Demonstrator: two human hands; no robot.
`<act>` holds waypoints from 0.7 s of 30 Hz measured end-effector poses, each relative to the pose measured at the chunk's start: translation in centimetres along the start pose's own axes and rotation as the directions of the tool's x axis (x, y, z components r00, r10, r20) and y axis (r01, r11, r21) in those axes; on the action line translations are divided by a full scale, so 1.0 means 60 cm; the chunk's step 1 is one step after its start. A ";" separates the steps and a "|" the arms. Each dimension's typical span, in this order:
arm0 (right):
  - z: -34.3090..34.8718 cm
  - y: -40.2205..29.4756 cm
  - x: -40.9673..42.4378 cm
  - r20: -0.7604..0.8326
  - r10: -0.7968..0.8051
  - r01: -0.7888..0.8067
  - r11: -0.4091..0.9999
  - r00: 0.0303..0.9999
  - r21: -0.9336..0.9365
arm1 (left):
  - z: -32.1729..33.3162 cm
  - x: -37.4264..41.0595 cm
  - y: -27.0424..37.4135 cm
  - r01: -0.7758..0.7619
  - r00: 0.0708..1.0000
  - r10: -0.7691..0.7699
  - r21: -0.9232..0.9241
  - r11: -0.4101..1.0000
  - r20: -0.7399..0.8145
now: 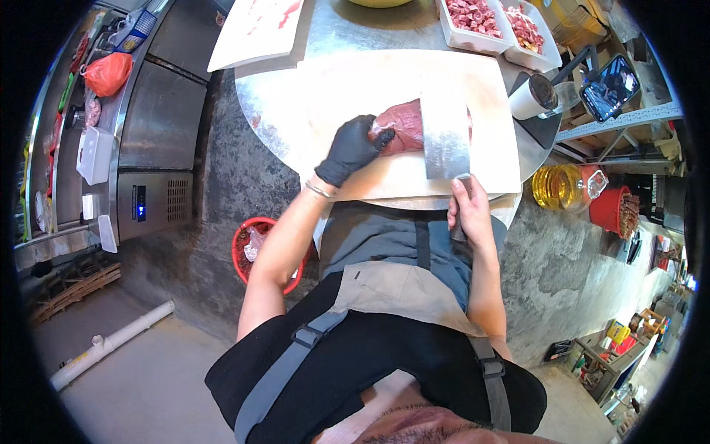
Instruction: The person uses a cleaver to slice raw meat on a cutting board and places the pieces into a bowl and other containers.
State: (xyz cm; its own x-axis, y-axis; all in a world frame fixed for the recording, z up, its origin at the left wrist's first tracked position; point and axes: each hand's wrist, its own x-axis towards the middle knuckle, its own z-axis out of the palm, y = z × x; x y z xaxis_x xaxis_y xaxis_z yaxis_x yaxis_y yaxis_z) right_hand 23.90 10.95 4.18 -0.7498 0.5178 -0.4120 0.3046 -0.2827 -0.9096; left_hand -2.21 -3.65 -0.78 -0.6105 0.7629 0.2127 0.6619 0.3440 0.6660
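Observation:
A piece of raw red meat (404, 126) lies on a white cutting board (344, 183) in front of me. My left hand (355, 147), in a black glove, presses on the meat's left end with fingers and thumb. My bare right hand (470, 208) grips the handle of a broad cleaver (445, 139). The cleaver's wide steel blade lies over the right part of the meat and hides much of it; a little red shows past the blade's right side. Whether the edge has entered the meat cannot be told.
Two white tubs of diced meat (474, 41) (532, 55) stand at the back right. Near the board's right edge are a lidded cup (530, 100) and a phone on a holder (610, 89). Another white board (255, 33) is back left. A red basin (241, 266) stands below the table's left side.

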 end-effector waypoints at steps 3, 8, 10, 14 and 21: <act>-0.032 0.011 0.014 -0.080 -0.089 0.081 0.992 0.993 -0.099 | 0.041 -0.010 0.047 0.168 0.976 -0.162 0.028 0.985 -0.145; -0.050 -0.039 0.049 -0.186 -0.183 0.159 0.978 0.965 -0.138 | 0.108 0.009 0.098 0.155 0.970 -0.166 -0.073 0.985 -0.180; -0.058 -0.054 0.047 -0.204 -0.176 0.157 0.982 0.963 -0.108 | 0.092 0.018 0.112 0.094 0.983 -0.085 0.046 0.995 -0.161; -0.061 -0.056 0.018 -0.171 -0.167 0.148 0.982 0.971 -0.119 | 0.032 0.022 0.096 -0.252 0.958 0.275 0.205 0.946 -0.088; -0.017 -0.044 0.009 -0.036 -0.110 0.108 0.993 0.993 -0.047 | 0.031 0.031 0.048 -0.193 0.981 0.192 -0.042 0.980 -0.016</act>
State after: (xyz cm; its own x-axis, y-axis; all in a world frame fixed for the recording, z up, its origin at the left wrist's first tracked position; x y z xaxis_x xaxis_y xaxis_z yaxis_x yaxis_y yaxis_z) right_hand 23.32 12.79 6.30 -0.7570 0.5744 -0.3113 0.2492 -0.1867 -0.9503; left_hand -0.62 -0.24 0.20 -0.4788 0.8061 0.3478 0.7484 0.1676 0.6417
